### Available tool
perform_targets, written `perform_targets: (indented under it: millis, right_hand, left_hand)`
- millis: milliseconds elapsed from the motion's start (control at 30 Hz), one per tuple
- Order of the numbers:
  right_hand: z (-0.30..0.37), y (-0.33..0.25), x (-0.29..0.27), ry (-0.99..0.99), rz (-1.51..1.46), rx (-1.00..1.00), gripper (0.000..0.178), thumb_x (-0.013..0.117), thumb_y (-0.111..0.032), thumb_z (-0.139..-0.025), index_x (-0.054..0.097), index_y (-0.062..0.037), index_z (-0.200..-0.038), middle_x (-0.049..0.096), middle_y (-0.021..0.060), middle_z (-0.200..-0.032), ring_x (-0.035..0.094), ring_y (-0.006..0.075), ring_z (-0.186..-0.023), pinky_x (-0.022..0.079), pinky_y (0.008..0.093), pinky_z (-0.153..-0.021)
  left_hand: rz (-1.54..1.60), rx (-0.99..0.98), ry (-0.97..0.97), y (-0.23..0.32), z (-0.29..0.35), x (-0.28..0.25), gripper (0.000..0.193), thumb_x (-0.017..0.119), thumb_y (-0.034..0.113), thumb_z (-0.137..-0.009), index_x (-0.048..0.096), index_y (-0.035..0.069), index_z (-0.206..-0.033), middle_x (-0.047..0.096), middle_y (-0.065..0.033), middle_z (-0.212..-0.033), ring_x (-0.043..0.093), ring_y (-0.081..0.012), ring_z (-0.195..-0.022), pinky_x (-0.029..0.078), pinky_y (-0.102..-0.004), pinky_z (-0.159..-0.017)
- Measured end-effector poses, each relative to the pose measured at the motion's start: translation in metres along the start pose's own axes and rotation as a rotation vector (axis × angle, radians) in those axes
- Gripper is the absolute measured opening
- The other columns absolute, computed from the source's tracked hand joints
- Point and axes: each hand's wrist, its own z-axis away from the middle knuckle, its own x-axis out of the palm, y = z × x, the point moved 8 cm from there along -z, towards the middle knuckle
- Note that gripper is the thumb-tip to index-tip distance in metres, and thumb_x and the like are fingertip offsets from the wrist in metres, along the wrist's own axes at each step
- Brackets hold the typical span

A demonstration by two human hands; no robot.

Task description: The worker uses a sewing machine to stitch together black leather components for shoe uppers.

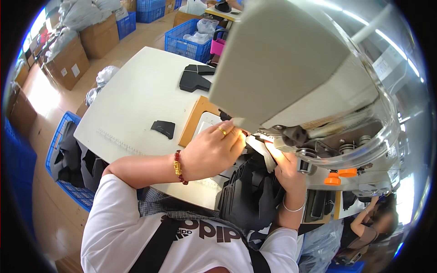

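A grey-white sewing machine (277,59) fills the upper right and hides the tips of several fingers. My left hand (214,148), palm down with bent fingers drawn together, is at the near side of the machine's needle area; whatever lies under its fingertips is hidden. Close by on the right, my right hand (289,170) has its fingers at the edge of a pale, curved piece of material (265,151) and seems to pinch it. Below both hands, a thick bunch of black cut pieces (248,193) hangs over the table edge toward my lap.
On the white table (132,100) lie a small black piece (163,128) and a black stack (195,78). A tan board (193,119) adjoins the machine. Blue crates (185,43) and cardboard boxes (68,63) stand beyond. Left, a blue basket (68,182) holds black pieces. Another person (368,227) sits at right.
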Motion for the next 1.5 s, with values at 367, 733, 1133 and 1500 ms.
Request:
perform_targets:
  millis: [367,733,1133,1500]
  right_hand:
    - [-0.011,-0.032,-0.036,-0.321,0.105,0.046,0.066,0.081,-0.026,-0.079,0.064,-0.0096,-0.141,0.067,0.0158,-0.12,0.064,0.0364,-0.108,0.051,0.0455,-0.095]
    - [0.072,-0.056,-0.023,-0.568,0.077,0.065,0.099,0.09,-0.036,-0.066,0.05,-0.003,-0.15,0.063,0.0137,-0.131,0.046,0.0372,-0.141,0.02,0.0605,-0.125]
    - [0.078,-0.057,-0.043,-0.33,-0.005,0.018,0.079,0.078,-0.018,-0.063,0.062,-0.0085,-0.14,0.061,0.0118,-0.111,0.059,0.0315,-0.117,0.027,0.0624,-0.121]
    - [0.022,-0.026,-0.038,-0.225,0.338,0.044,0.063,0.071,-0.008,-0.078,0.062,-0.0107,-0.14,0.053,0.0192,-0.142,0.047,0.0402,-0.139,0.033,0.0556,-0.116]
  left_hand:
    - [-0.081,-0.026,0.007,0.009,0.005,0.001,0.036,0.064,0.009,-0.082,0.067,-0.014,-0.109,0.069,-0.0285,-0.115,0.064,-0.0393,-0.121,0.054,-0.0451,-0.106]
    - [0.352,-0.372,0.083,-0.081,-0.007,-0.004,0.018,0.072,0.01,-0.09,0.073,0.003,-0.106,0.07,-0.0157,-0.092,0.067,-0.034,-0.087,0.054,-0.045,-0.082]
    - [0.805,-0.549,-0.457,-0.129,-0.048,0.101,0.018,0.068,0.013,-0.099,0.071,0.0,-0.112,0.072,-0.0072,-0.094,0.068,-0.0155,-0.079,0.056,-0.0312,-0.073]
    - [1.087,-0.64,-0.434,-0.166,-0.066,0.109,0.02,0.066,0.014,-0.102,0.07,-0.002,-0.114,0.073,-0.0034,-0.097,0.068,-0.0097,-0.081,0.057,-0.0279,-0.074]
